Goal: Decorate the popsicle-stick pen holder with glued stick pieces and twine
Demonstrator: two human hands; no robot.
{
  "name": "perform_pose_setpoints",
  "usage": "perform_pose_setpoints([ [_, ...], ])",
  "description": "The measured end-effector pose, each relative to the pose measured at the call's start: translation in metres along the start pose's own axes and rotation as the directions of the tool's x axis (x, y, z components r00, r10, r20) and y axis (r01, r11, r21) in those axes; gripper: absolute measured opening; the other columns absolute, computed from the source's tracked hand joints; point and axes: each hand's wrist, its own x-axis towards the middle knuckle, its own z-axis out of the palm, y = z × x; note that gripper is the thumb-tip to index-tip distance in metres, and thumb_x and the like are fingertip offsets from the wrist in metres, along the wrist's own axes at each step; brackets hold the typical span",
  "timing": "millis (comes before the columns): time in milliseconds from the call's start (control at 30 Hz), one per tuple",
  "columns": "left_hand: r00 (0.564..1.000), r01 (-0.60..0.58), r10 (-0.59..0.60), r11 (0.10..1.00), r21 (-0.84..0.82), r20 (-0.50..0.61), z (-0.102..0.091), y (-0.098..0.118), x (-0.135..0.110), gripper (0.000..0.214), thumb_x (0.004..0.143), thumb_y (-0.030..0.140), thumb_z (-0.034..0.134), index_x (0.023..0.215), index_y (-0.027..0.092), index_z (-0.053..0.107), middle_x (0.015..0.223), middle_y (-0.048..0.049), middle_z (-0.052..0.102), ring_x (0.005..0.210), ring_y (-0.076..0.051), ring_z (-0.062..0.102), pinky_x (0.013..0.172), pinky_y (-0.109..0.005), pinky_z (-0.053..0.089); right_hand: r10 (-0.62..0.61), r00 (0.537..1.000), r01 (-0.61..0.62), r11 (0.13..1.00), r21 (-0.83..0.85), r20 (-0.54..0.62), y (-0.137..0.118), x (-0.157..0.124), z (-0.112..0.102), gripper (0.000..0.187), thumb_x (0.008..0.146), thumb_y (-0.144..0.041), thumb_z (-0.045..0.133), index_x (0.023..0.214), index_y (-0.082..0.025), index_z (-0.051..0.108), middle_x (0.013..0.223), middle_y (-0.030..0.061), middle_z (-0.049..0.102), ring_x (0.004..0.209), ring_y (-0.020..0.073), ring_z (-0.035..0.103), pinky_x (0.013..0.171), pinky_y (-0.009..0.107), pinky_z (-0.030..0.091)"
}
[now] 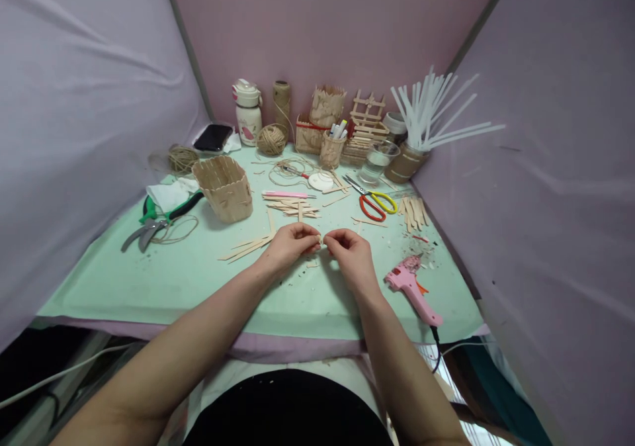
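Over the middle of the table, my left hand [296, 241] is closed in a pinch on a small pale wooden piece [320, 239], mostly hidden by the fingertips. Facing it, my right hand [350, 251] pinches thumb and forefinger together right beside that piece; what it holds, if anything, is too small to make out. A flat wooden stick [300, 210] points upward just behind my left hand. More thin wooden sticks [248, 247] lie to the left of that hand, and a pile of them [292, 206] lies beyond. Tiny wood scraps [311, 264] are scattered below my hands.
A pink glue gun [411, 287] lies at the right, its cord over the edge. Scissors [372, 202] and a water cup [376, 165] sit behind it. Pruning shears [151, 231] and a wooden basket [225, 191] stand left. Glue sticks [426, 115], twine [271, 140] and a bottle [248, 115] line the back.
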Motion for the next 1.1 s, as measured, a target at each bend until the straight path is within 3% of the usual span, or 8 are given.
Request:
perform_pose_setpoints([
  [100,1.000,0.007,-0.007,1.000,-0.022,-0.004,-0.001,0.000,0.000,0.019,0.064,0.023,0.074,0.076,0.013,0.063,0.066,-0.0028,0.064,0.063,-0.011,0.060,0.064,-0.026,0.046,-0.033,0.998,0.041,0.977,-0.211,0.045,-0.006,-0.005,-0.009,0.011,0.074,-0.026,0.059,0.073,-0.018,0.066,0.069,0.0010,0.066,0.063,0.0148,0.056,0.062,0.026,0.042],
  [233,1.000,0.018,-0.019,0.999,-0.046,-0.019,-0.002,0.000,0.001,0.021,0.064,0.023,0.076,0.076,0.013,0.062,0.067,-0.0026,0.065,0.064,-0.011,0.062,0.067,-0.026,0.047,-0.066,0.982,0.152,0.831,-0.536,0.176,-0.009,-0.013,-0.016,0.016,0.076,-0.016,0.052,0.071,-0.020,0.067,0.069,0.0012,0.068,0.063,0.0159,0.058,0.065,0.027,0.040],
  [367,1.000,0.020,-0.021,0.998,-0.053,-0.018,-0.002,0.000,0.001,0.023,0.062,0.024,0.078,0.075,0.013,0.062,0.067,-0.0020,0.065,0.063,-0.010,0.061,0.066,-0.026,0.047,-0.094,0.970,0.223,0.723,-0.654,0.226,-0.007,-0.016,-0.015,0.022,0.081,-0.014,0.050,0.079,-0.020,0.071,0.079,0.0054,0.071,0.073,0.0190,0.062,0.071,0.030,0.042],
  [533,1.000,0.005,-0.006,0.998,-0.059,-0.022,-0.003,0.001,0.002,0.026,0.059,0.027,0.080,0.073,0.014,0.062,0.066,-0.0009,0.064,0.063,-0.010,0.060,0.064,-0.024,0.047,-0.242,0.962,0.265,0.736,-0.624,0.123,-0.015,-0.027,-0.030,0.025,0.087,-0.019,0.049,0.101,-0.017,0.069,0.100,0.0097,0.068,0.087,0.0210,0.063,0.081,0.034,0.047],
  [667,1.000,-0.005,0.005,0.999,-0.044,-0.009,-0.005,0.001,0.003,0.029,0.059,0.031,0.081,0.073,0.015,0.063,0.067,-0.0013,0.064,0.064,-0.010,0.059,0.063,-0.024,0.047,-0.347,0.937,0.238,0.706,-0.667,-0.032,-0.027,-0.049,-0.074,0.029,0.091,-0.032,0.048,0.108,-0.016,0.064,0.104,0.0105,0.064,0.078,0.0191,0.062,0.072,0.033,0.049],
  [800,1.000,0.008,-0.008,0.999,-0.033,-0.002,-0.006,0.001,0.004,0.028,0.061,0.033,0.080,0.075,0.014,0.063,0.069,-0.0020,0.064,0.064,-0.010,0.058,0.063,-0.024,0.047,-0.259,0.964,0.083,0.495,-0.865,-0.056,-0.013,-0.065,-0.128,0.040,0.085,-0.046,0.056,0.109,-0.015,0.063,0.102,0.0132,0.064,0.090,0.0272,0.060,0.078,0.040,0.047],
  [900,1.000,0.023,-0.023,0.998,-0.051,0.009,-0.006,0.001,0.004,0.028,0.062,0.032,0.080,0.076,0.013,0.064,0.069,-0.0022,0.064,0.065,-0.009,0.058,0.064,-0.023,0.047,-0.199,0.979,0.031,0.356,-0.934,-0.044,0.015,-0.068,-0.152,0.055,0.078,-0.054,0.062,0.110,-0.010,0.062,0.101,0.0190,0.063,0.095,0.0335,0.058,0.080,0.044,0.044],
  [1100,0.998,0.058,-0.056,0.996,-0.065,0.034,-0.006,0.002,0.003,0.027,0.063,0.031,0.081,0.076,0.013,0.066,0.070,-0.0034,0.065,0.064,-0.009,0.058,0.064,-0.024,0.047,-0.082,0.995,-0.017,0.438,-0.899,-0.059,0.039,-0.057,-0.152,0.038,0.074,-0.052,0.064,0.089,-0.017,0.062,0.081,0.0111,0.061,0.078,0.0274,0.057,0.069,0.038,0.044],
])
